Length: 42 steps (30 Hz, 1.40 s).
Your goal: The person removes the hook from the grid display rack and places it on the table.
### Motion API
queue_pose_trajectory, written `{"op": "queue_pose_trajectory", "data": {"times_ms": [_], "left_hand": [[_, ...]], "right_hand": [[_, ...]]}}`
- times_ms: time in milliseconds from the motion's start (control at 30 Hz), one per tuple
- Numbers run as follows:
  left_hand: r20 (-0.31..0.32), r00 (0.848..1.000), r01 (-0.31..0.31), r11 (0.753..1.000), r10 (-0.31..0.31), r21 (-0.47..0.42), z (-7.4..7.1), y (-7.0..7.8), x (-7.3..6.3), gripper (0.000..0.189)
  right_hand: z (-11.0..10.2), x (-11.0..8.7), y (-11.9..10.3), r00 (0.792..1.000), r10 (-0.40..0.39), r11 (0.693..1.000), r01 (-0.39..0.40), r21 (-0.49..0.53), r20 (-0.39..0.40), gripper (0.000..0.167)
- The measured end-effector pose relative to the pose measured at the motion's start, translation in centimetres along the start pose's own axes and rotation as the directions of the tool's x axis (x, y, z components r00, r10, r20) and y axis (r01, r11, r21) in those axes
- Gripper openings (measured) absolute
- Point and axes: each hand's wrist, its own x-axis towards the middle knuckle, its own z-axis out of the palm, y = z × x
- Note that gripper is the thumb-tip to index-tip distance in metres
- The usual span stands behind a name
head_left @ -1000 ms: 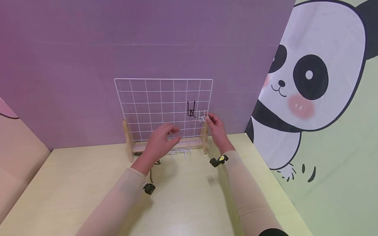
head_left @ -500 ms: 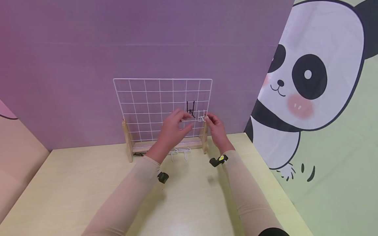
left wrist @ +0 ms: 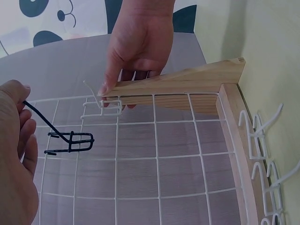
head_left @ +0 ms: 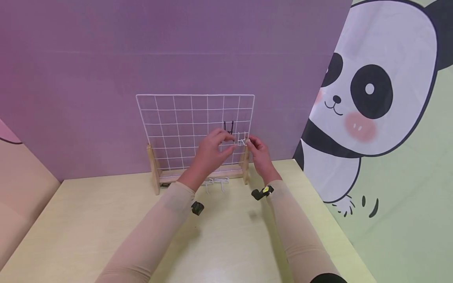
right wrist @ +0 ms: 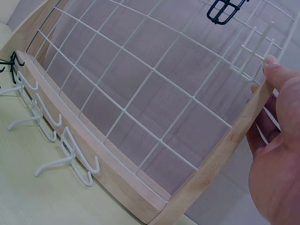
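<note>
A white wire grid rack [head_left: 192,118] stands upright in a wooden stand [head_left: 153,169]. On its right part hangs a black wire hook [left wrist: 75,141], with a white wire hook [left wrist: 101,110] beside it at the grid's edge. My left hand [head_left: 209,151] is at the black hook, its thumb and index finger slightly apart around the projecting prong's tip; whether they touch it I cannot tell. With the thumb in front, by the white hook, and fingers behind the wooden side piece, my right hand [head_left: 261,155] grips the rack's right edge.
In the right wrist view, several white hooks [right wrist: 70,157] and a black hook [right wrist: 13,61] lie along the front of the stand's base on the light wood table [head_left: 219,243]. A purple wall [head_left: 194,47] rises behind the rack; a panda picture [head_left: 382,78] covers the right wall.
My left hand has moved right and up from in front of the grid's middle to the black hook. My right hand keeps its grip at the right edge.
</note>
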Motion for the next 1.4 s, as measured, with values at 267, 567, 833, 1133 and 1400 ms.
{"op": "queue_pose_trajectory", "data": {"times_ms": [267,567,833,1133,1400], "left_hand": [[-0.012,1.000,-0.020,1.000,0.020,-0.010,0.2,0.0,0.5,0.014],[-0.050,0.999,0.016,0.997,-0.020,-0.070,0.5,-0.2,0.7,0.010],[-0.131,0.991,-0.008,0.995,-0.005,-0.095,0.6,-0.3,0.9,0.009],[-0.215,0.971,-0.119,0.991,0.104,-0.061,0.2,-0.3,1.8,0.008],[-0.256,0.950,-0.191,0.981,0.177,-0.033,-0.1,-0.3,2.3,0.008]], "right_hand": [[-0.2,0.1,0.3,1.000,-0.007,1.000,0.007,-0.025,0.008,0.037],[-0.3,0.0,0.4,1.000,0.000,0.998,0.002,-0.059,0.024,0.039],[-0.3,-0.1,0.2,1.000,0.003,0.999,-0.002,-0.048,0.023,0.040],[-0.2,-0.1,0.0,1.000,0.003,0.999,-0.002,-0.041,0.014,0.039],[-0.2,-0.2,0.0,1.000,0.008,0.999,-0.007,-0.052,0.014,0.041]]}}
